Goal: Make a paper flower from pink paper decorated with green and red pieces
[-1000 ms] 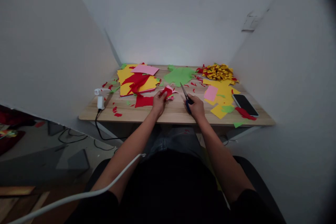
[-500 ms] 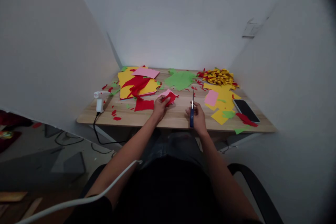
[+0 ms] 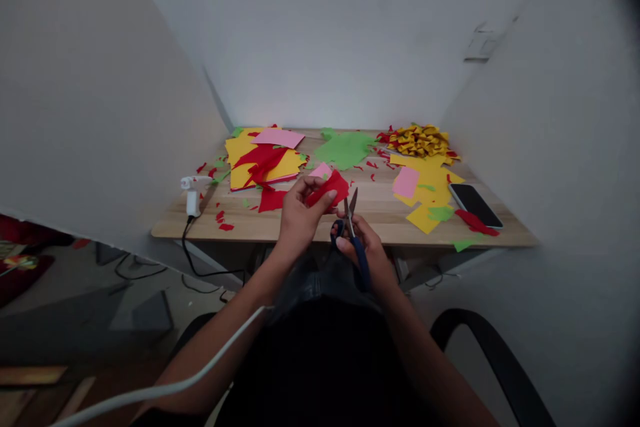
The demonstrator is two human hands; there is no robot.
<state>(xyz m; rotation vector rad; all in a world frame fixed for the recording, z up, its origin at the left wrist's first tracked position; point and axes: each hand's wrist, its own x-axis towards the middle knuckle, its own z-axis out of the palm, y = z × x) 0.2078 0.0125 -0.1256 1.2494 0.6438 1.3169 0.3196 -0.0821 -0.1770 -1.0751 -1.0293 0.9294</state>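
Pale wood-grain tabletop (image 3: 240, 220), thin red sheet (image 3: 334, 188) with uneven edges, pinched in our left hand (image 3: 301, 213) above it, blue-handled metal scissors (image 3: 356, 240), blades parted beside the sheet, gripped in our right hand (image 3: 369, 250).

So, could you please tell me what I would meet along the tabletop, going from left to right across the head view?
White corded tool → stack of yellow sheets → large green sheet → right-hand pink piece → phone.
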